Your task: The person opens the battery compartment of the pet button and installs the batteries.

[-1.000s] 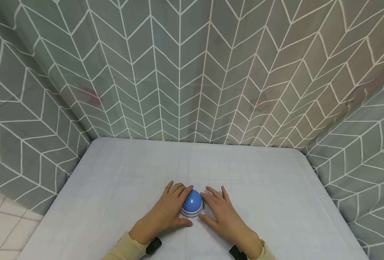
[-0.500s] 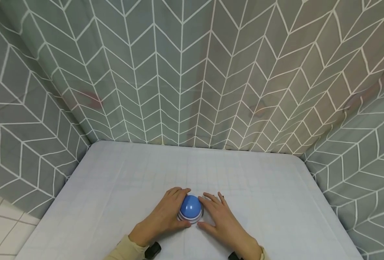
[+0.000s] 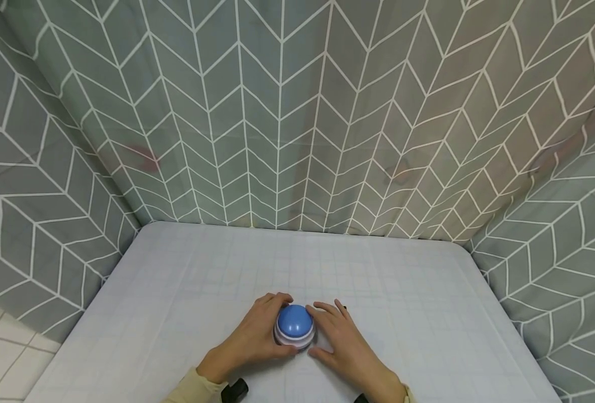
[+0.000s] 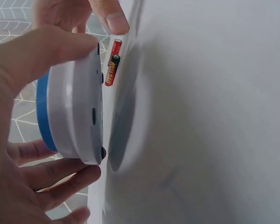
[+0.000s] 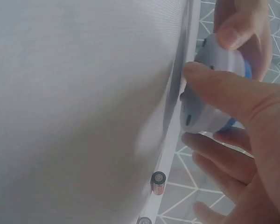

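Note:
A round push button point(image 3: 295, 322) with a blue dome and a white base is between both hands, near the table's front. My left hand point(image 3: 257, 336) grips its left side, thumb at the front edge and fingers round the back. The left wrist view shows the base tipped and raised off the cloth, with small dark feet underneath. My right hand point(image 3: 345, 344) is at the other side, index fingertip against the dome and the remaining fingers loosely spread. Small red and black batteries point(image 5: 158, 183) lie on the table close to my right hand, mostly hidden in the head view.
A white cloth covers the table point(image 3: 186, 291). Grey curtains point(image 3: 297, 112) with white chevron lines stand behind it and at both sides. Pale floor tiles point(image 3: 5, 347) show at the lower left. A black wrist camera point(image 3: 235, 390) sits under the left sleeve.
My left fingers have curled further round the back of the push button. The button now sits slightly lower and left in the head view, which has shifted a little. My right hand stays close beside it.

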Available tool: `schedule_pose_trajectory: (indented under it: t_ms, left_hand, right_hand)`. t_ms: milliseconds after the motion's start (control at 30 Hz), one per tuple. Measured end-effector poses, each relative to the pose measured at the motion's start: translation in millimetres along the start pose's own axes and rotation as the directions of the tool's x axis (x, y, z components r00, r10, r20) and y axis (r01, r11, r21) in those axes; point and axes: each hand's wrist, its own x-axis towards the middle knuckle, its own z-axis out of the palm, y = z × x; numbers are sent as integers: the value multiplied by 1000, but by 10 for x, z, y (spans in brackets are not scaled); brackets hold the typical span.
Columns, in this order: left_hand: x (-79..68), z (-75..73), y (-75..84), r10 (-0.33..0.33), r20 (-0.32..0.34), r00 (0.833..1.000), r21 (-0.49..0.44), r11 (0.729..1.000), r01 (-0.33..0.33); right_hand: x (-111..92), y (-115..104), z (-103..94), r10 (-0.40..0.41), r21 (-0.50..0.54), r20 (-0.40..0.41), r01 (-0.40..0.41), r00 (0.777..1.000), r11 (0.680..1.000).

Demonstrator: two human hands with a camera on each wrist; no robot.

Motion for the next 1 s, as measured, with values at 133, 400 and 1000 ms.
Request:
schedule_pose_trajectory:
  t_ms: [133, 400, 1000]
  left_hand:
    - [1, -15, 33, -11, -30, 999, -37, 999, 10]
    - [-1, -40, 87, -47, -34, 998, -143, 989, 41]
    - [7, -46, 99, -72, 50, 996, -296, 952, 84]
  right_hand:
    - [1, -1, -4, -5, 20, -48, 6, 999, 1000]
    - [1, -4, -26, 27, 75, -95, -20, 995, 997]
    - [-7, 8, -27, -78, 31, -256, 89, 964, 996]
